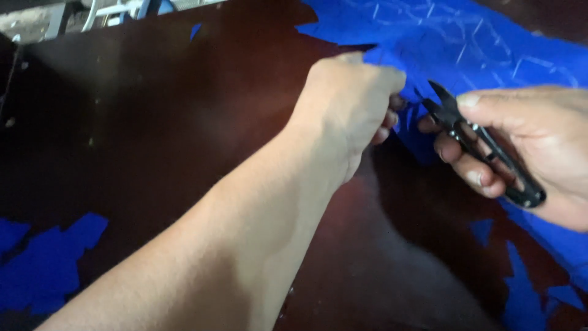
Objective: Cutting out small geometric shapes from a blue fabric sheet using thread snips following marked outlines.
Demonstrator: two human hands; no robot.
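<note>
My left hand (352, 101) reaches across a dark brown table (184, 122) and pinches the edge of a large blue fabric (478, 43) marked with pale stitched lines. My right hand (533, 144) grips small black thread snips (484, 147), thumb on top, blades pointing up-left. The blade tips lie just right of my left fingers, close to the pinched fabric edge. The fabric spreads over the upper right of the table and passes under my right hand.
Blue fabric scraps (43, 263) lie at the lower left, and more blue scraps (527, 288) at the lower right. Pale metal or plastic framing (116, 9) shows beyond the table's far edge at the top left.
</note>
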